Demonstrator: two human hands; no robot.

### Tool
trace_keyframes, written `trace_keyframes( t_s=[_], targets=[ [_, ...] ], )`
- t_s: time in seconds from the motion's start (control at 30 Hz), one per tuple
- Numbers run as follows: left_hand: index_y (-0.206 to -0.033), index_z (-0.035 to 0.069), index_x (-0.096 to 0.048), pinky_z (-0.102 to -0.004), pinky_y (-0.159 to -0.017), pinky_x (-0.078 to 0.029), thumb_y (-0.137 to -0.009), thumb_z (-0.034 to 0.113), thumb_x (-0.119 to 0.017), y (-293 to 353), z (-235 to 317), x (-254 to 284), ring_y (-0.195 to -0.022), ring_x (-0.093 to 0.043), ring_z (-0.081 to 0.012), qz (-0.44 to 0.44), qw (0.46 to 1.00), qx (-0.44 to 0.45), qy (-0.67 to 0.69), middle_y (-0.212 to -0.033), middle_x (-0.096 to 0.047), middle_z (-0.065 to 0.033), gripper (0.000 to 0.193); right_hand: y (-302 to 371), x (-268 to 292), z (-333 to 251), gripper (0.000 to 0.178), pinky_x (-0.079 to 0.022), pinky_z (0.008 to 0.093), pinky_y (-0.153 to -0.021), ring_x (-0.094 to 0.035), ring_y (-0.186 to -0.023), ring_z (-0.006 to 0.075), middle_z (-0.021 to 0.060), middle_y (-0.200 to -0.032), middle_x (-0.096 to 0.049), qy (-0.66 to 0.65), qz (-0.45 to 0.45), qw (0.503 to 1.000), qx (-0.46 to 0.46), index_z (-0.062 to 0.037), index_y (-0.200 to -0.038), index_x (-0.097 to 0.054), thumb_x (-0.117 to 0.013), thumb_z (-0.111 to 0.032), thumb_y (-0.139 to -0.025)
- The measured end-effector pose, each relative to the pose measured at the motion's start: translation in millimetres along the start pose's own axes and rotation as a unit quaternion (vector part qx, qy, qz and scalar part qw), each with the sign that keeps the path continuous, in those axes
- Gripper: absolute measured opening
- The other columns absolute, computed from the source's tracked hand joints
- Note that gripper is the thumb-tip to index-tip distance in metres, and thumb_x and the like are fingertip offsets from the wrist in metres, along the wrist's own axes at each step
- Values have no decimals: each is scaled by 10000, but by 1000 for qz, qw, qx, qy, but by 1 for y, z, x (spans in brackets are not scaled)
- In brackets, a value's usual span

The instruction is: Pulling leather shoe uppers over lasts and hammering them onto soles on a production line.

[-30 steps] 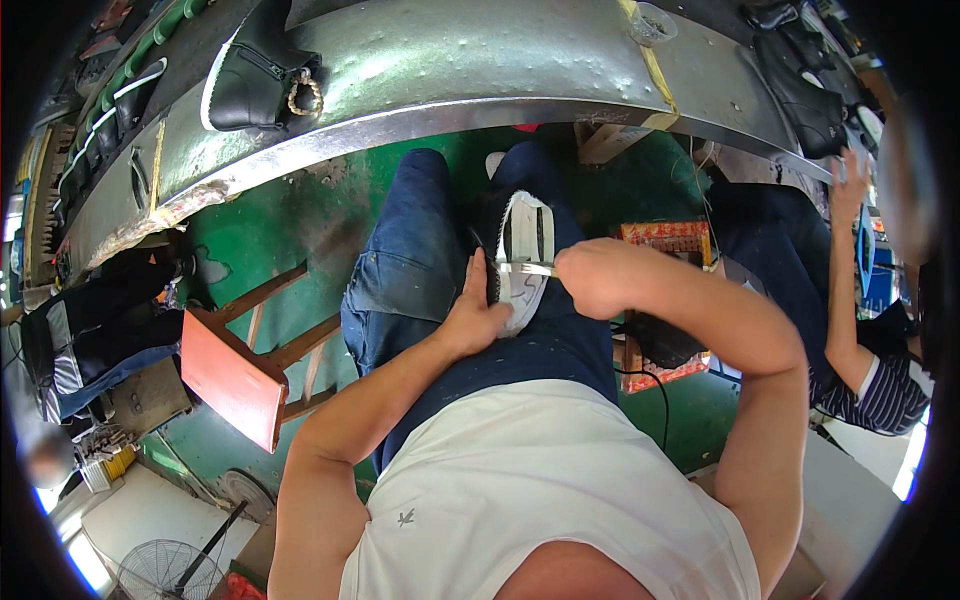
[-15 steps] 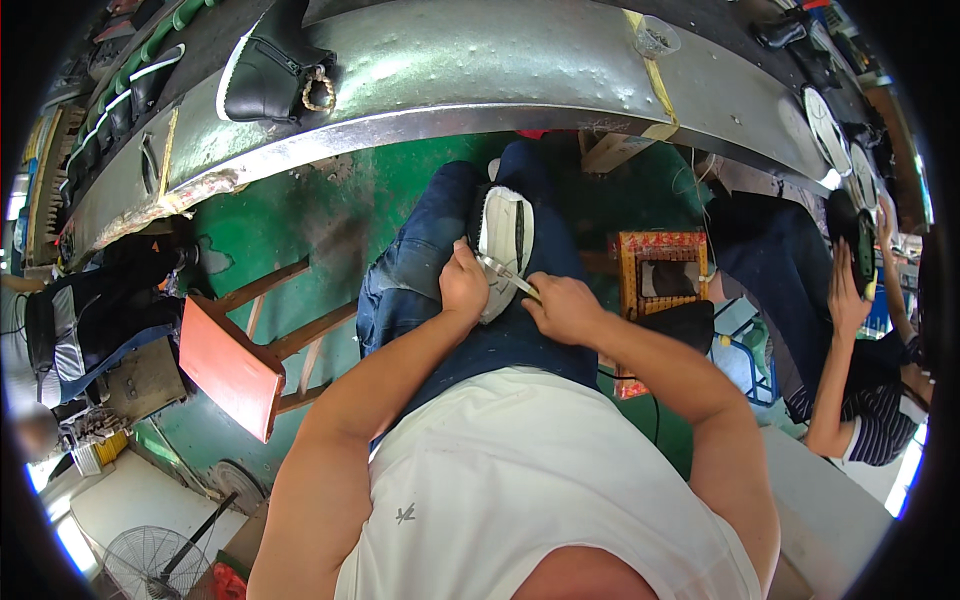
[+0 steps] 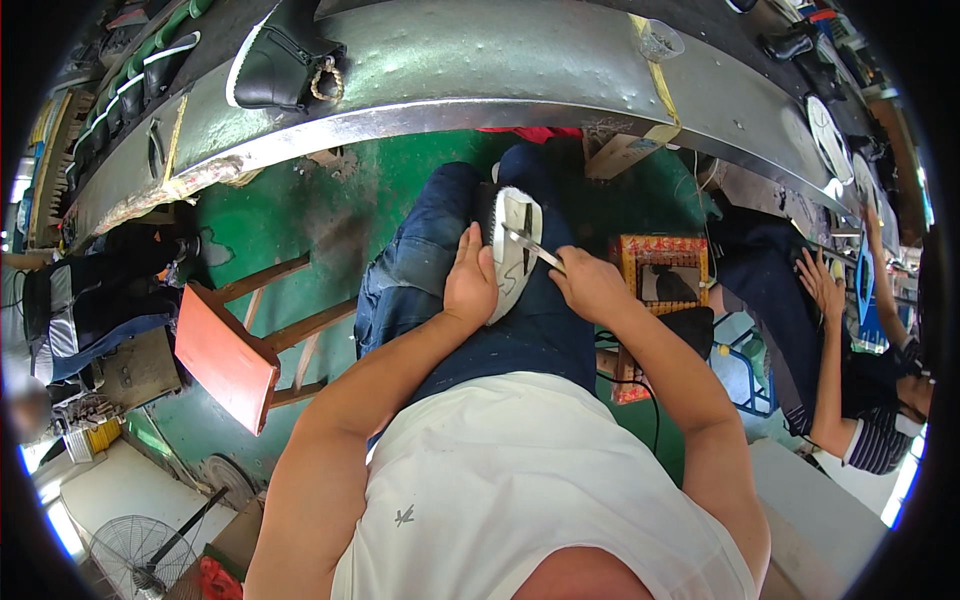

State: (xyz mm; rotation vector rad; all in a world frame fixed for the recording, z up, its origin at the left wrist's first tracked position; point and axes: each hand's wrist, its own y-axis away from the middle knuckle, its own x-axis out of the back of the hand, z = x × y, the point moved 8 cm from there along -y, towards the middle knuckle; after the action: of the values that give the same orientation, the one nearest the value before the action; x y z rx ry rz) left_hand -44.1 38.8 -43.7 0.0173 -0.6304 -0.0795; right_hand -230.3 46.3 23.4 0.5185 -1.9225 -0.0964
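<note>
So there's a person sitting with an upturned shoe (image 3: 511,280) across the lap of their blue jeans (image 3: 412,255), pale underside facing up and the toe-to-heel line pointing pretty much away from the body. That shoe's the landmark for everything here.

The left hand (image 3: 471,277) is right up against the shoe's left edge, fingers stretched out forward and mostly close together. Can't really tell if they're pinching the edge or just lying along it. The right hand (image 3: 588,283) is on the shoe's right side, fingers curled in and pinching a slim, metal-looking tool (image 3: 536,248). The tool slants in over the shoe with its tip at the pale underside; too small to say exactly what kind of tool it is.

Beyond the shoe runs a long metal-covered surface (image 3: 480,60). On it, ahead and to the shoe's left, is a black zip-up boot (image 3: 275,65) with a braided loop (image 3: 327,80) at its side. Ahead and to the right of the shoe there's a clear plastic cup (image 3: 660,42). Well off to the shoe's left is an orange-topped stool (image 3: 225,358), and far to its right sits a co-worker in a striped sleeve (image 3: 880,445).
</note>
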Motion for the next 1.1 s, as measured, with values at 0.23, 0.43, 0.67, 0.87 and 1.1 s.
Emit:
trace_keyframes(
  t_s=[0.23, 0.43, 0.67, 0.87, 1.1],
  targets=[
    [-1577, 219, -328, -483, -787, -590, -1032, 287, -479, 3, 29, 5, -941, -672, -512, -82, 984, -131, -88, -1547, -207, -420, 569, -14, -17, 53, 281, -526, 506, -772, -681, -879, 398, 240, -911, -694, -145, -122, 977, -99, 5, -1031, -578, -615, -268, -978],
    [-1586, 242, -302, -497, -836, -575, -1028, 340, -488, -11, 28, 0, -941, -676, -520, -209, 966, -50, -146, -1532, -134, -473, 596, -13, 22, 44, 409, -537, 423, -642, -690, -677, 294, 153, -759, -675, -238, -133, 953, -134, 10, -949, -589, -573, -396, -1003],
    [-1600, 282, -264, -510, -922, -540, -1003, 422, -520, -10, 50, 9, -1004, -662, -531, -293, 939, -30, -179, -1547, -81, -471, 664, -41, 5, 18, 506, -494, 549, -823, -646, -927, 483, 309, -936, -672, -98, -40, 994, -26, 58, -1008, -599, -454, -425, -1048],
    [-1552, -107, -170, -403, -1107, -406, -998, 379, -562, 15, -1, 12, -1321, -507, -472, -173, 977, 115, 47, -1454, -431, -391, 834, -23, 13, 10, 517, -496, 528, -825, -645, -938, 475, 311, -949, -667, -207, -57, 976, -15, 57, -1021, -601, -438, -433, -1054],
    [-1560, -94, -160, -390, -1105, -411, -941, 324, -655, 4, -1, 13, -1291, -546, -450, -191, 977, 82, 38, -1368, -531, -376, 896, 1, -5, 3, 451, -490, 547, -805, -642, -926, 465, 266, -950, -674, -117, -122, 984, -59, -16, -1031, -611, -426, -427, -1056]
  ],
)
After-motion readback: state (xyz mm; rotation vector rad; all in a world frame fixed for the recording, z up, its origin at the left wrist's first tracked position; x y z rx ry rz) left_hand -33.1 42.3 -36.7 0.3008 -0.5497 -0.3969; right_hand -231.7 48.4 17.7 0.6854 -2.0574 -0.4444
